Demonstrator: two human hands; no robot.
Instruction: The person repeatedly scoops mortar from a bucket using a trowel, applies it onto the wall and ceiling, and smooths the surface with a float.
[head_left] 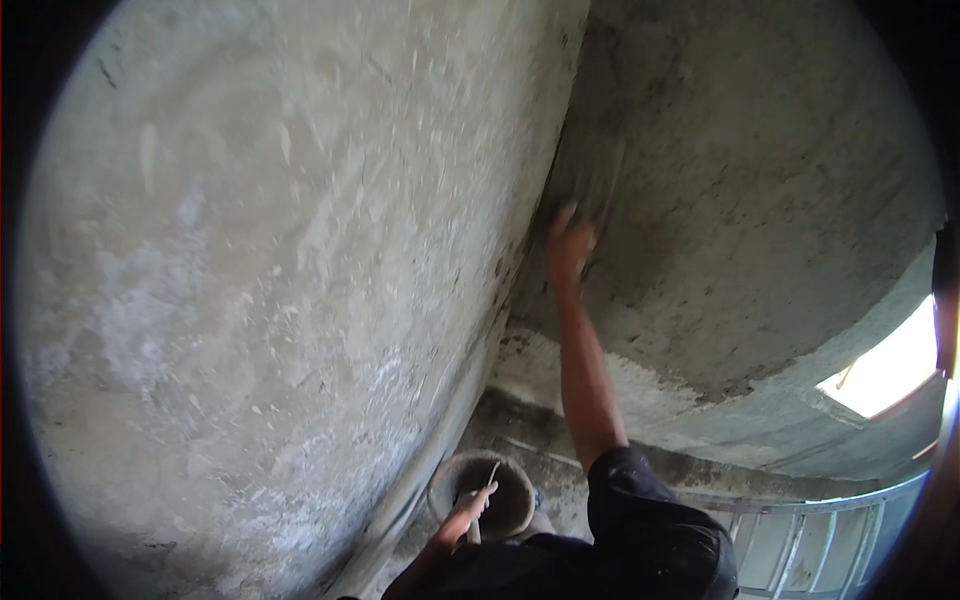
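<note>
My right hand [571,247] is raised at arm's length near the corner where two walls meet. Its fingers are closed around a plastering trowel [598,172], blurred by motion and flat against the darker, damp-looking plaster [740,200]. Low down, close to my body, my left hand [474,506] is closed on a thin tool with a pale handle [474,533]. A narrow edge of that tool sticks up past the fingers; its full shape cannot be made out. Just beyond and below this hand stands a round bucket [440,490], its inside dark.
A rough grey wall [250,250] with pale smears fills the left side. Along its foot runs a pale ledge or pipe [400,510]. A bright opening [885,365] breaks the right wall. At lower right is a metal frame with rungs, like a ladder [790,550].
</note>
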